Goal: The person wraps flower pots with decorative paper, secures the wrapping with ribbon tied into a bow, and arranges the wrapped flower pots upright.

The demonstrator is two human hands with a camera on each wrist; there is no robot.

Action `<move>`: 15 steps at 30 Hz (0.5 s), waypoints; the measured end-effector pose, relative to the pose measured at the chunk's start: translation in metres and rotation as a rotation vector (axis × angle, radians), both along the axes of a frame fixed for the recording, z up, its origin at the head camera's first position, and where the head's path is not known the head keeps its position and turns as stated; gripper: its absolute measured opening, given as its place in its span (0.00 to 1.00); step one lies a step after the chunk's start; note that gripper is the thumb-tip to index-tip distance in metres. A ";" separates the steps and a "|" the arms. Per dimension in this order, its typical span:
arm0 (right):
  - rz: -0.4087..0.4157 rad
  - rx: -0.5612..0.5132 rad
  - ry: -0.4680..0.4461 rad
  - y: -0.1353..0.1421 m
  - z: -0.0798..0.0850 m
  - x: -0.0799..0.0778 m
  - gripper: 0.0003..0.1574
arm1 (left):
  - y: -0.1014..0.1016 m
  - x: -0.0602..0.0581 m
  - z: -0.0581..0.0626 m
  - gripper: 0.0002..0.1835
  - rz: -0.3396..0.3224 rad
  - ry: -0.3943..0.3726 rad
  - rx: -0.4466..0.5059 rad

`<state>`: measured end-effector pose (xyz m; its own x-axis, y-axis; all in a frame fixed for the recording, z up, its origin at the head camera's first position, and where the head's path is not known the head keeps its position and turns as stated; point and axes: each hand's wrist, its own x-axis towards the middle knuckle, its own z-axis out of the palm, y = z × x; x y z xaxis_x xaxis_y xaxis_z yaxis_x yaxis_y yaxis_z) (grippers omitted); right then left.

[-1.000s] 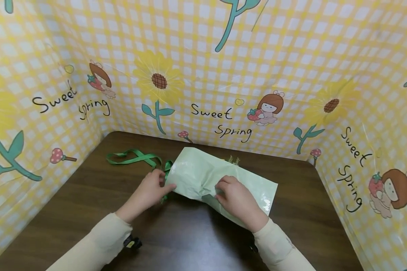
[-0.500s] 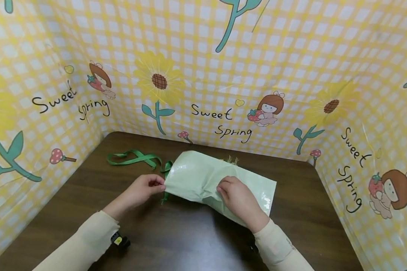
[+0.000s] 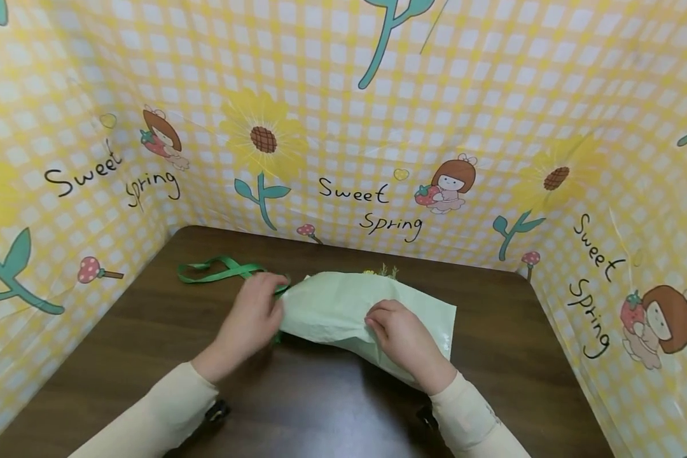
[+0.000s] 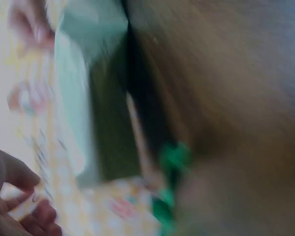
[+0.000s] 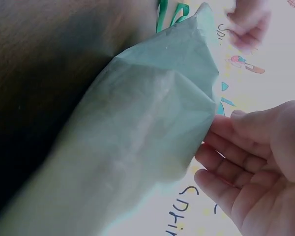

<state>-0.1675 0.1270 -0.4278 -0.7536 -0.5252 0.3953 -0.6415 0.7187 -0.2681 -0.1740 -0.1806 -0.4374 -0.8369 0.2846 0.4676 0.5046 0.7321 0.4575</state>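
Note:
A pale green sheet of wrapping paper (image 3: 326, 305) lies bulging and folded over on the table. Small yellowish flower sprigs (image 3: 386, 271) peek out behind its far edge; anything beneath it is hidden. My left hand (image 3: 253, 315) hovers by the paper's left end. The left wrist view shows its fingers (image 4: 42, 216) loosely bent and apart from the paper. My right hand (image 3: 403, 337) rests its fingertips on the upper fold, with relaxed fingers (image 5: 226, 157) against the paper's edge in the right wrist view. A green ribbon (image 3: 206, 275) trails off beyond the left hand.
The dark wooden table (image 3: 320, 407) is enclosed at the back and sides by a yellow checked cloth (image 3: 332, 114) printed with flowers and girls. The ribbon's looped end lies at the table's back left.
My left hand has let go of the paper's left edge and risen toward the ribbon. The paper's left end has sunk and narrowed. My right hand has stayed in place.

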 end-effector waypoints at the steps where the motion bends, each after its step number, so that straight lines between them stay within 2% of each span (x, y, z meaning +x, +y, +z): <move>1: 0.004 -0.001 -0.001 0.001 0.001 0.000 0.04 | 0.014 0.001 0.005 0.16 -0.056 0.075 -0.039; 2: 0.004 0.001 -0.004 0.001 0.001 -0.001 0.04 | 0.028 0.001 0.008 0.17 -0.128 0.133 -0.088; 3: 0.003 0.003 -0.007 0.002 0.001 -0.001 0.04 | 0.042 0.001 0.010 0.16 -0.198 0.162 -0.142; 4: 0.001 0.004 -0.012 0.003 0.002 -0.002 0.04 | 0.055 0.000 0.011 0.16 -0.266 0.170 -0.198; 6: -0.006 0.005 -0.023 0.004 0.002 -0.002 0.05 | 0.077 -0.002 0.012 0.17 -0.361 0.138 -0.298; 8: -0.018 0.005 -0.041 0.006 0.001 -0.002 0.05 | 0.092 -0.006 0.010 0.16 -0.396 0.093 -0.369; 11: -0.013 -0.009 -0.070 0.009 0.001 0.000 0.05 | 0.101 -0.011 0.005 0.15 -0.410 0.059 -0.426; 15: -0.025 -0.042 -0.115 0.019 0.006 0.006 0.04 | 0.104 -0.015 0.002 0.13 -0.433 0.093 -0.461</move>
